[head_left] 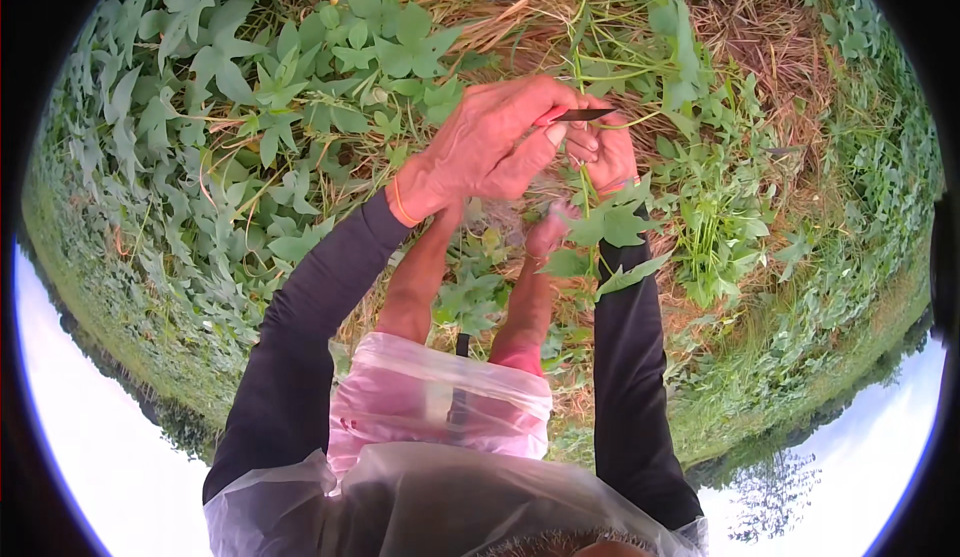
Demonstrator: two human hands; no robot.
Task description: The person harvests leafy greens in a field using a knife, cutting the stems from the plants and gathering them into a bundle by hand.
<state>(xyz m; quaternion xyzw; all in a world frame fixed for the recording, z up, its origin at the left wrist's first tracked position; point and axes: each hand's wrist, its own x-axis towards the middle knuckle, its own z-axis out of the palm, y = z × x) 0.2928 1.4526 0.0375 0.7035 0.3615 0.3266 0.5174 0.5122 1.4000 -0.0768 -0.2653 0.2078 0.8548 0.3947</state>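
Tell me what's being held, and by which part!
Left grip: a knife, by its red handle. Right grip: a leafy vine, seemingly by its stem.

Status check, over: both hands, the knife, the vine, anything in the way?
Left hand: gripping small dark-bladed knife. Right hand: holding green vine stem. Blade-to-stem contact unclear. Lobed leaves overlap right wrist in view.
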